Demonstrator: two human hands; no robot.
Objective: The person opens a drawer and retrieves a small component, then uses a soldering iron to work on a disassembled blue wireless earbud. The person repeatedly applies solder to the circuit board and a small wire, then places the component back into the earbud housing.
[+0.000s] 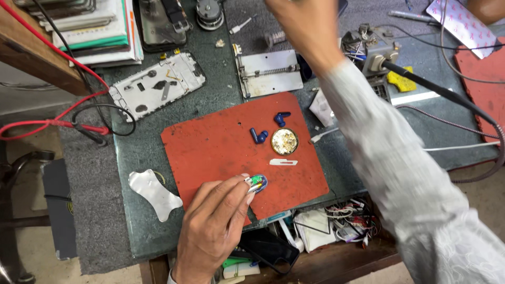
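Two hands show over the bench (pixel 221 100). The left hand (pixel 213 223) is closed at the fingertips, pinching a small blue part (pixel 257 182) with a green board and metal bit inside; it sits low on the red mat (pixel 210 144), near the mat's front edge. The right hand (pixel 303 29) reaches far across toward the back of the bench, blurred, in a pale sleeve; whether it is open or gripping anything cannot be told. On the mat above the blue part lie a white blade (pixel 283 162), a round brass tin (pixel 284 141) and two blue earbud stems (pixel 259 136), the tin just beside one stem. A metal pry tool (pixel 153 192) lies left of the mat. A phone frame (pixel 157 84) and a metal jig (pixel 270 73) lie farther back.
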